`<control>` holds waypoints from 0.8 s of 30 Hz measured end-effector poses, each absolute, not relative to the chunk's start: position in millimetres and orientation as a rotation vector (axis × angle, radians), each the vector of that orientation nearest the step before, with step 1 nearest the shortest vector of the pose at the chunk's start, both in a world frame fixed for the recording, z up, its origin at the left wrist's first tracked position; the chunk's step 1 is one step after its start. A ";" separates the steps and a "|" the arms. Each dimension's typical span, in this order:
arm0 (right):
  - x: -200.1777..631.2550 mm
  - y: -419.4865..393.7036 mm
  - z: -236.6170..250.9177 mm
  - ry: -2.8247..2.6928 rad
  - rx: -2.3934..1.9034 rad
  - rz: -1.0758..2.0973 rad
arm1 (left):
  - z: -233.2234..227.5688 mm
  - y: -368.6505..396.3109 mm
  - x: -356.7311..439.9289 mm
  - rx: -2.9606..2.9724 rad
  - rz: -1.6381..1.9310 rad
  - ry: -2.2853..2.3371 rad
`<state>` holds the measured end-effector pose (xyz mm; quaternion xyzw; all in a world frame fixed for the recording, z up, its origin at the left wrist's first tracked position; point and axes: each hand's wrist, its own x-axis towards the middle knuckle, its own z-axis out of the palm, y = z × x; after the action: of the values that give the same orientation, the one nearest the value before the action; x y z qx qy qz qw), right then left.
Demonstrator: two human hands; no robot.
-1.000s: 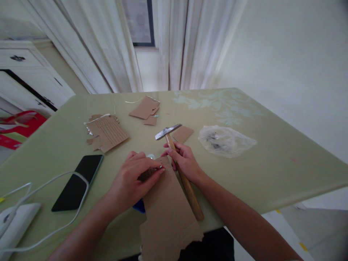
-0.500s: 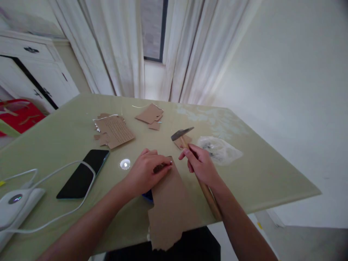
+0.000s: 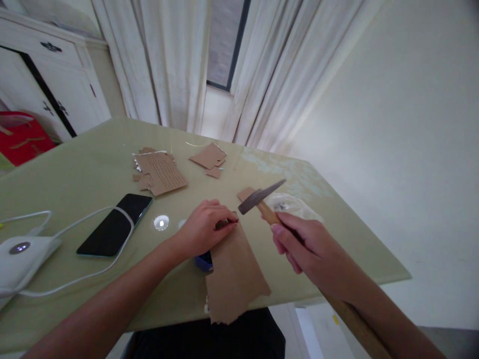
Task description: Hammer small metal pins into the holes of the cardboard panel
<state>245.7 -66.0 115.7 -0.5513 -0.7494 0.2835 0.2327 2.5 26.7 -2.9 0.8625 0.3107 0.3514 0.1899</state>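
My right hand is wrapped round the wooden handle of a hammer. Its metal head is raised just right of my left fingertips, and the handle runs back under my right forearm. My left hand rests at the far end of a torn piece of brown cardboard, thumb and forefinger pinched together. Something small and dark shows at those fingertips, too small to name. The cardboard overhangs the table's near edge. Partly hidden beneath it and my left wrist is a blue container.
Torn cardboard scraps and smaller pieces lie farther back on the table. A clear plastic bag is behind my right hand. To the left are a phone, a white cable and a white device.
The hammer has come up and nearer to me, its head now close to my left fingertips. My left hand keeps its pinch at the cardboard. The view has shifted and tilted slightly.
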 end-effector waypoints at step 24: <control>244.7 -66.9 102.3 -1.993 -1.592 0.827 | -7.1 24.4 3.8 2.511 0.869 1.032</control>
<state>244.7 -66.9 102.3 -0.5782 -0.7236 0.3003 0.2280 3.8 24.4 -7.1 0.8715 0.3582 0.3017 0.1452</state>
